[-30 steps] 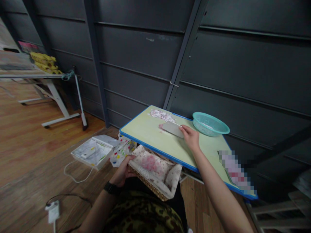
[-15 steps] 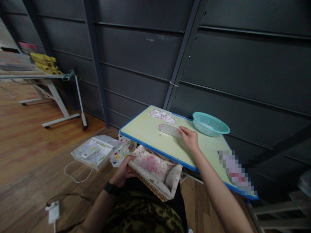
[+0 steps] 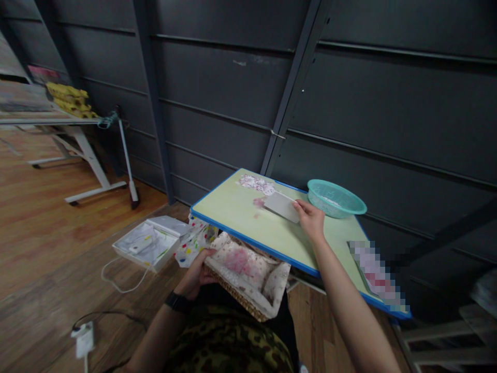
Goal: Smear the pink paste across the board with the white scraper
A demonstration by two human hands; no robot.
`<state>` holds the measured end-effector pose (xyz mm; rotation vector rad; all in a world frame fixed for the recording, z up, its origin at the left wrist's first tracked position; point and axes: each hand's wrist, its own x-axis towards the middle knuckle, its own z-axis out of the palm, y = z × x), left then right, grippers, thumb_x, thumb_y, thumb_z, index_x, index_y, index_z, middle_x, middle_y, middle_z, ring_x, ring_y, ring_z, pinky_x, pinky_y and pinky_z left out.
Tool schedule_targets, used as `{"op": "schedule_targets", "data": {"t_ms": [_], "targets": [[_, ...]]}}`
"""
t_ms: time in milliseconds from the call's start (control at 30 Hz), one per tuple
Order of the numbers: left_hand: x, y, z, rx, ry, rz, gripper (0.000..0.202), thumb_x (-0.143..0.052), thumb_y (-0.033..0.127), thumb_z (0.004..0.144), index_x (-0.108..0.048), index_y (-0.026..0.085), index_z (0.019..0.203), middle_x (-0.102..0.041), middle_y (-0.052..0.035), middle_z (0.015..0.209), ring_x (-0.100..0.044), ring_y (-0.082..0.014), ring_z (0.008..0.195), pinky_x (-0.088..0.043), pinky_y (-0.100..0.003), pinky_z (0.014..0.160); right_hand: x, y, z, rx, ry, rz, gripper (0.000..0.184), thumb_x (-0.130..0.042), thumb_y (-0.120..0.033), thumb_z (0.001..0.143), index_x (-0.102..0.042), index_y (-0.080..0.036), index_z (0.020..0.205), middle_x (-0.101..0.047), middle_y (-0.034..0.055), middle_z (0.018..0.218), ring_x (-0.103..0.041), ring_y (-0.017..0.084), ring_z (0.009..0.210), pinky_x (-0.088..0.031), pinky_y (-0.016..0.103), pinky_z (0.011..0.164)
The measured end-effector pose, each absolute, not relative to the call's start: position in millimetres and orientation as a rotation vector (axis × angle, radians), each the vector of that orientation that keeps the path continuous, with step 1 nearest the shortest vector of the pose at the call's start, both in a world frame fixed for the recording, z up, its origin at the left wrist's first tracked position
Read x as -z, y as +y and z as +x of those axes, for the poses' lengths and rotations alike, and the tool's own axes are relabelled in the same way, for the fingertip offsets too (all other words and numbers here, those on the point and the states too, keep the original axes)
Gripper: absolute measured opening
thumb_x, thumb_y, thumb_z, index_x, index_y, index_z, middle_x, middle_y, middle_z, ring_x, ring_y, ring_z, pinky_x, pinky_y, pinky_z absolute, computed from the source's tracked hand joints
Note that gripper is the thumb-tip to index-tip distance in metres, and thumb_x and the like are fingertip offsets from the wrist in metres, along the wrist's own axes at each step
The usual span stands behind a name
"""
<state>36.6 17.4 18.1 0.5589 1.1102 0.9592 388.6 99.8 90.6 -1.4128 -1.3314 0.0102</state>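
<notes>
My left hand (image 3: pixel 201 272) grips the left edge of a cloth-lined wicker basket (image 3: pixel 277 295), held below the table's near edge. Small pink bits (image 3: pixel 241 261), too fine to name, lie in its lining. My right hand (image 3: pixel 310 217) pinches one end of a flat light-grey card (image 3: pixel 282 206), tilted low over the pale yellow table (image 3: pixel 229 207). Beside the card's left end is a small patch of pink bits (image 3: pixel 258 202). Behind it lies a pile of whitish flakes with dark marks (image 3: pixel 257 184).
A turquoise plastic basin (image 3: pixel 337 199) stands at the table's back right. On the right edge lies a blurred-out flat item (image 3: pixel 376 277). An open white box (image 3: pixel 147 243) and a dotted bag (image 3: pixel 192 241) are on the floor at left, near a power strip (image 3: pixel 83 339). A dark panelled wall rises behind.
My right hand has drawn the card to the right and tilted it more, uncovering more of the pink bits. My left hand and the basket have barely moved.
</notes>
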Motion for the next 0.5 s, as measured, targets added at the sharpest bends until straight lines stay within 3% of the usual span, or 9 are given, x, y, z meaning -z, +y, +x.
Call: {"op": "schedule_targets", "data": {"t_ms": [500], "targets": [[-16.3,17.9,36.6,-0.967,1.107,0.575,0.033,-0.077,0.043,0.072,-0.060,0.021,0.090,-0.069,-0.0013,0.067,-0.068,-0.0218,0.060,-0.062,-0.035,0.059,-87.7,100.8,391.5,0.076,-1.401,-1.482,0.062,-0.058,-0.074,0.088,-0.086,-0.019,0.093,-0.083,0.0158,0.098,-0.078,0.034,0.090,-0.059,0.043,0.084]]}}
